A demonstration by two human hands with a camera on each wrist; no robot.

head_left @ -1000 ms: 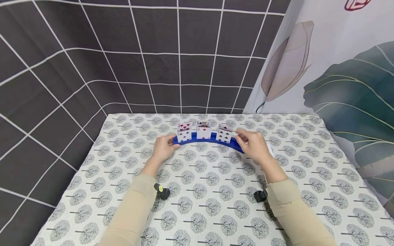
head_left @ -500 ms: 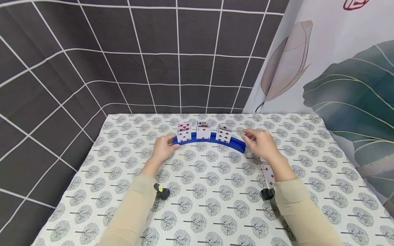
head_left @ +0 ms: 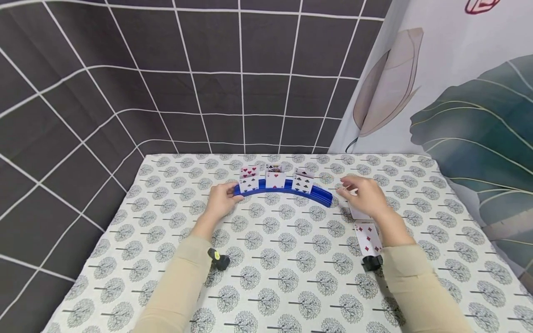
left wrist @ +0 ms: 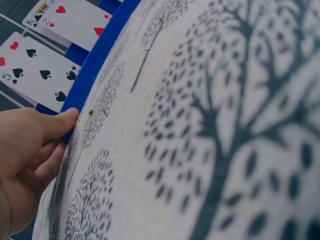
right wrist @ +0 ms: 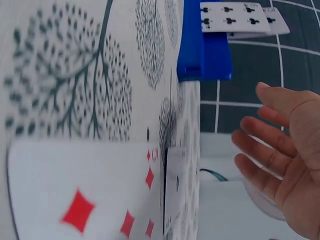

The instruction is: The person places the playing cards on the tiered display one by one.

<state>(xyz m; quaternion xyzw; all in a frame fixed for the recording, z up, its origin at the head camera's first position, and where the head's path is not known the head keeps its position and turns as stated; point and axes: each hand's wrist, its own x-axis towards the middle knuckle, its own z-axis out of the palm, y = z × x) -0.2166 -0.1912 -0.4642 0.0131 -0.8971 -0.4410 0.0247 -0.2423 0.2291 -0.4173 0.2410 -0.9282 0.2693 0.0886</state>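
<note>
A curved blue playing-card holder point(head_left: 318, 196) stands on the table, with cards upright in pairs, one behind the other. In front are a five of spades point(left wrist: 44, 74), a two of hearts point(left wrist: 80, 22) and a clubs card point(right wrist: 235, 17). A king point(left wrist: 36, 17) shows behind the two. My left hand point(head_left: 222, 200) pinches the holder's left end, thumb in front and fingers partly hidden. Off the holder's right end, my right hand point(head_left: 364, 196) hovers with nothing in it, fingers loosely bent. Beneath its wrist a five of diamonds point(head_left: 368, 239) lies face up.
Another card point(head_left: 359, 212) lies just beyond the five of diamonds, partly covered by the right hand. A tree-patterned cloth point(head_left: 283, 277) covers the table. A dark gridded curtain point(head_left: 216, 92) hangs behind, and a leaf-printed one point(head_left: 470, 115) at the right.
My right hand has left the holder's right end and moved rightward, uncovering that end and the cards lying on the table. My left hand has stayed in place.
</note>
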